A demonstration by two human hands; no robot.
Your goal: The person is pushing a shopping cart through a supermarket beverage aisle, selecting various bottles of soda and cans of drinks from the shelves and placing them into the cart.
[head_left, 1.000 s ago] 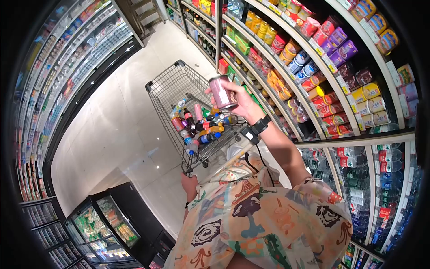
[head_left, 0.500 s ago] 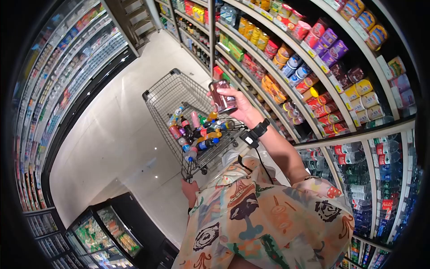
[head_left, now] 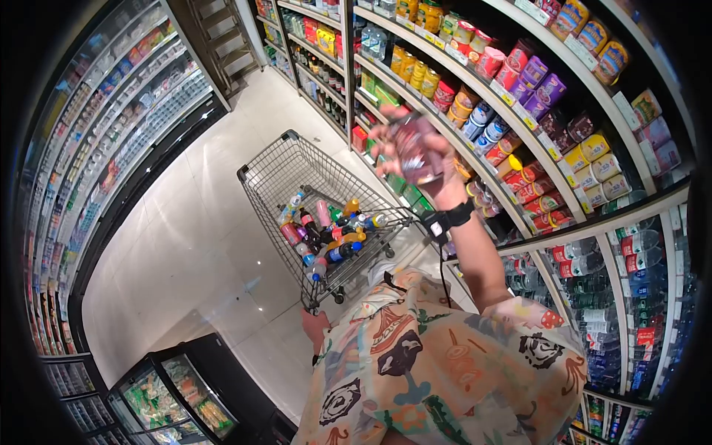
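My right hand [head_left: 445, 167] is raised between the cart and the right-hand shelves, wrapped round a dark brown canister [head_left: 417, 148]. Motion blurs both the canister and the fingers, and its label cannot be read. Low at the near left corner of the wire shopping cart [head_left: 259, 211], my left hand [head_left: 315, 326] is closed at the handle end, its fingers partly hidden. Several drink bottles lie in a heap in the cart, among them a blue-capped bottle [head_left: 343, 252] and a pink bottle [head_left: 323, 213].
Curved shelves [head_left: 437, 52] of cans, jars and packets rise on the right, with large bottles [head_left: 593, 311] lower down. A chilled display [head_left: 126, 126] lines the left. A glass-topped freezer [head_left: 174, 386] stands at lower left on the pale tiled floor [head_left: 167, 245].
My right hand has moved right and nearer to me with the canister, turning it. The left hand stays at the cart's corner. The view has shifted slightly.
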